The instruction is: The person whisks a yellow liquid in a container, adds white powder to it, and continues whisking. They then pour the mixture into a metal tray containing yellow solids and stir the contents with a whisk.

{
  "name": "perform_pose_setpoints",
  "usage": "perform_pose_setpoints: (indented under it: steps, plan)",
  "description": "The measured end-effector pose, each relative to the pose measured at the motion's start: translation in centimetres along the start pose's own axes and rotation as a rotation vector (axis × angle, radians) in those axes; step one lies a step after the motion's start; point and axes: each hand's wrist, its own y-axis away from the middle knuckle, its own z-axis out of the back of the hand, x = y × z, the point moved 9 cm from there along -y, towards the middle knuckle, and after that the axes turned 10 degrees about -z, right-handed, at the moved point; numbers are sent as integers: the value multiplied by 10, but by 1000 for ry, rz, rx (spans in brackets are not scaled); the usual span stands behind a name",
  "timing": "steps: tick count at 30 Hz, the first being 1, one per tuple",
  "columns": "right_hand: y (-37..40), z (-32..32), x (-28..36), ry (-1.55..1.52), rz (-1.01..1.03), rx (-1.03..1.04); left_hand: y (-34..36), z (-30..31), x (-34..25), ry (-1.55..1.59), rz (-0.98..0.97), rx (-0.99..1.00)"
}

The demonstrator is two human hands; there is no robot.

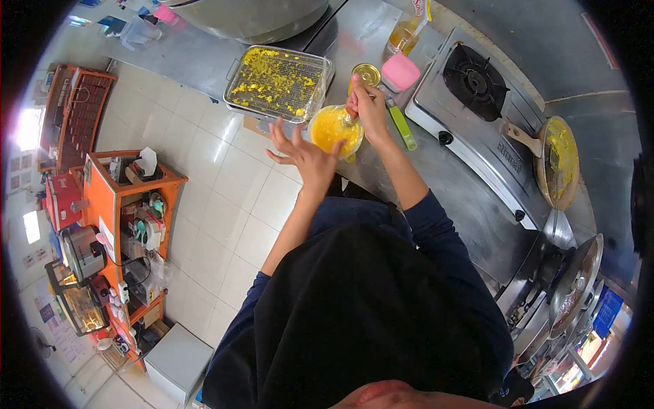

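Observation:
My right hand (371,116) is closed around the reddish-brown handle of a utensil (351,110), whose working end dips into a bowl (312,129) of yellow, egg-like mixture (334,128); I cannot tell its kind. Fingers spread wide, my left hand (310,160) is at the bowl's near-left side, its thumb at the rim. Just beyond the bowl lies a metal tray with a wire rack (276,85), scattered with yellow crumbs. An opened can (368,73) stands past my right hand, and a green-handled tool (400,126) lies to its right.
A pink-lidded container (400,72) and a bottle of yellow liquid (403,37) stand behind. To the right are a gas stove (470,116) and a frying pan (557,163) with yellow residue. A large metal pot (252,17) is at the back. Orange shelving (129,204) stands across the tiled floor.

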Motion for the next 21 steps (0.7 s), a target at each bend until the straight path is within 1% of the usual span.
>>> perform_pose_setpoints:
  steps: [2,3,5,6,8,9,11,12,13,15,17,19,20,21]
  plan:
    - [-3,1,-4,3,-8,0,-23,-1,30,-122,218,184]
    - [-3,1,-3,2,-7,0,-38,6,47,-123,216,183]
    - [-1,0,-1,52,4,-1,-65,-3,75,146,121,372]
    - [0,0,0,49,4,-1,-76,0,79,145,119,373]
    - [2,0,0,63,-20,-27,-71,-31,67,1103,406,637]
    - [4,-3,4,60,-21,-20,-65,-41,75,1097,406,633]
    - [8,-11,13,65,-20,28,-43,-72,77,589,50,812]
    - [8,-12,16,63,-16,30,-45,-69,72,580,44,708]
    - [9,-15,18,77,-13,65,-41,-70,66,579,39,709]
    - [6,-15,20,86,-6,98,-41,-57,67,502,102,537]
    - [3,-8,10,55,-39,77,-27,-59,73,526,115,496]
    - [2,-6,5,57,-37,79,-2,-81,91,711,318,700]
    - [1,-5,3,60,-36,75,10,-85,98,752,500,816]
    - [0,-4,1,54,-31,78,8,-78,99,745,494,815]
